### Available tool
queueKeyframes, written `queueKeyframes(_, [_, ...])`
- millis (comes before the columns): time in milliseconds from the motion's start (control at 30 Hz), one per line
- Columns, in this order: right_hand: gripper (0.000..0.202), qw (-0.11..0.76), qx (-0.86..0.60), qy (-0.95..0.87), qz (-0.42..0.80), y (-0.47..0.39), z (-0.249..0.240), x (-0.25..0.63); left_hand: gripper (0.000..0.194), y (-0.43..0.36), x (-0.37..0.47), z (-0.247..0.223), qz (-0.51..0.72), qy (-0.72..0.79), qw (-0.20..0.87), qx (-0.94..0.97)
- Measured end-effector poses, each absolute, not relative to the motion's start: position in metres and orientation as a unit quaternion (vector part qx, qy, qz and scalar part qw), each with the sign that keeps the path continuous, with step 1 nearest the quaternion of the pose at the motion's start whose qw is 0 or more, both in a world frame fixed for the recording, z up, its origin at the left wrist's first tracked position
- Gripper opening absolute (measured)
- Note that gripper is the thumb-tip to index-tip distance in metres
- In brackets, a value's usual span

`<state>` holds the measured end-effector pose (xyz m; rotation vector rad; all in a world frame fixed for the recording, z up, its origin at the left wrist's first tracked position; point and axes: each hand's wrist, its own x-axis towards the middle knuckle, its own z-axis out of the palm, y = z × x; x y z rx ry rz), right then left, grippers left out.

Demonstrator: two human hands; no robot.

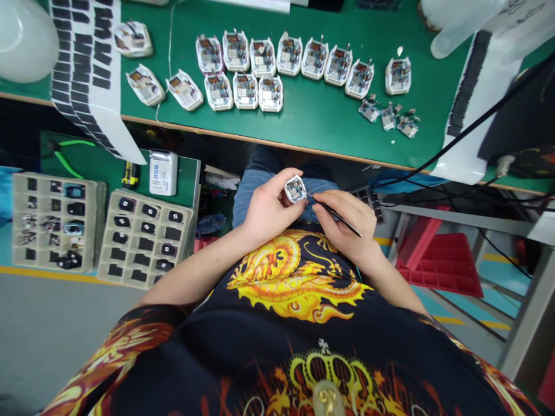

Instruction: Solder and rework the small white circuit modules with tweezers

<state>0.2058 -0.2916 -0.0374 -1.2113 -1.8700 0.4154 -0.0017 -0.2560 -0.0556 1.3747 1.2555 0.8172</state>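
Observation:
Above my lap, my left hand (269, 203) grips a small white watch-like housing (295, 189) between thumb and fingers. Its open side faces up and shows a circuit board inside. My right hand (349, 222) pinches a thin dark tool (338, 215), tweezers or a fine pick; I cannot tell which. The tool's tip points at the right edge of the housing, and whether it touches is too small to make out. On the green bench (321, 121) in front stand two rows of similar white housings (245, 91) with boards in them.
Loose circuit boards (388, 118) lie at the bench's right. Three more housings (145, 85) sit at the left, near a sheet of black stickers (82, 58). Compartment trays (102, 231) stand lower left. A red tray (451, 263) and black cables (459, 141) are at right.

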Motion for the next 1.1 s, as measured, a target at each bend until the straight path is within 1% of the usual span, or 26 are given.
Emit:
queueKeyframes(333, [0.024, 0.411, -0.464, -0.767, 0.167, -0.29, -0.039, 0.213, 0.05, -0.257, -0.003, -0.061, 0.344, 0.52, 0.532, 0.573])
queueKeyframes(567, [0.025, 0.404, -0.454, -0.771, 0.192, -0.289, -0.038, 0.219, 0.05, -0.257, -0.002, -0.06, 0.346, 0.516, 0.541, 0.567])
queueKeyframes(933, [0.031, 0.386, -0.457, -0.797, 0.083, -0.294, -0.045, 0.213, 0.046, -0.256, -0.002, -0.062, 0.345, 0.51, 0.526, 0.587])
queueKeyframes(1100, [0.031, 0.394, -0.456, -0.795, 0.063, -0.298, -0.05, 0.211, 0.043, -0.255, -0.002, -0.062, 0.347, 0.501, 0.551, 0.57])
